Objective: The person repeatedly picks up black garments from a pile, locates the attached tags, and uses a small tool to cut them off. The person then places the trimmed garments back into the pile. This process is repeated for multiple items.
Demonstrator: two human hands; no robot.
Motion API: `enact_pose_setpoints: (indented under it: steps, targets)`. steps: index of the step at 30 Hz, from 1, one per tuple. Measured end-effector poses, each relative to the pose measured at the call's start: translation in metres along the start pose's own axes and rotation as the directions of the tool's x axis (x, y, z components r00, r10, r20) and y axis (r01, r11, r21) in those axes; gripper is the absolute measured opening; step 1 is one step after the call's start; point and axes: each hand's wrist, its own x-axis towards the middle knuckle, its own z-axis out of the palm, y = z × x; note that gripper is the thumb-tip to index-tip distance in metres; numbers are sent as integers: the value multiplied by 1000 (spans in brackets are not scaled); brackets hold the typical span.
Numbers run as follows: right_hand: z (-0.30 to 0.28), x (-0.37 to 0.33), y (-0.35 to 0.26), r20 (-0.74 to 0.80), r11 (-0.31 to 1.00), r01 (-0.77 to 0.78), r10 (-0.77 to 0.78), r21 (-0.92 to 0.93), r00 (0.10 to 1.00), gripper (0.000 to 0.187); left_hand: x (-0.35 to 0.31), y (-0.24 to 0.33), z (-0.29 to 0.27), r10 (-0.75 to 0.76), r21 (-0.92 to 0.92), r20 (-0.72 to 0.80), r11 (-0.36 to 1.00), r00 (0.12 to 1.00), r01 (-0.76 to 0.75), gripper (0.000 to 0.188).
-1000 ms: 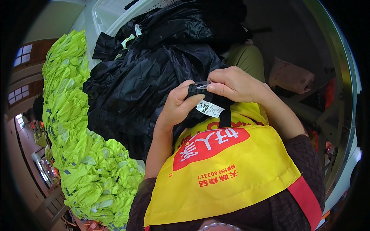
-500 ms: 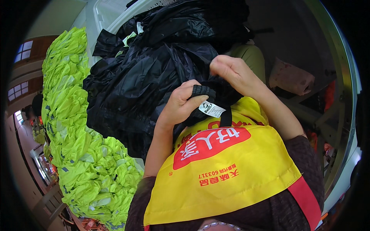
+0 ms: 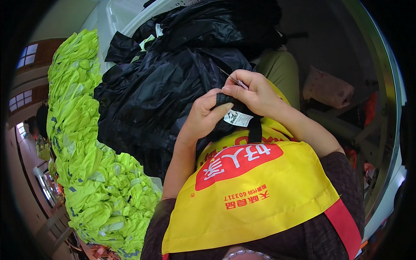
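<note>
Gathered black fabric (image 3: 147,91), thin and slightly shiny, lies across my lap. My left hand (image 3: 203,110) is closed on the ribbed elastic edge of a black garment (image 3: 223,99), thumb on top. A white label (image 3: 238,118) hangs from that edge beside the thumb. My right hand (image 3: 253,91) is closed around a small pointed metal tool (image 3: 234,79) with a pale purple end, its thin tip aimed up and left over the fabric. The tool's exact kind is hard to make out. Both hands meet at the elastic edge.
A long heap of bright yellow-green garments (image 3: 95,173) lies to the left. Behind the black fabric stands a white plastic basket (image 3: 130,26). At the right are a pinkish bag or roll (image 3: 328,86) and a metal table frame (image 3: 392,108). I wear a yellow apron (image 3: 251,195).
My right hand has come down and left to the elastic edge, and the pointed tool now shows in it. My left hand has kept its hold on the garment.
</note>
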Motion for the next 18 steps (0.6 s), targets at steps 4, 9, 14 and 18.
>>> enact_pose_setpoints:
  steps: [4,9,14,18]
  targets:
    - [-2,-4,1,-4,987,146,-146,-71,989,17,0,2,1,0,-25,-14,1000,1000,0,14]
    - [-11,-1,-2,59,996,85,-85,-6,995,15,1,5,2,-57,-69,-34,996,998,54,10]
    - [-34,2,-5,104,999,39,-41,15,994,16,0,0,0,-71,-111,-13,991,997,69,9]
    - [-54,2,7,220,983,114,-81,-142,972,32,-1,-3,-1,-87,-149,-14,985,996,84,8]
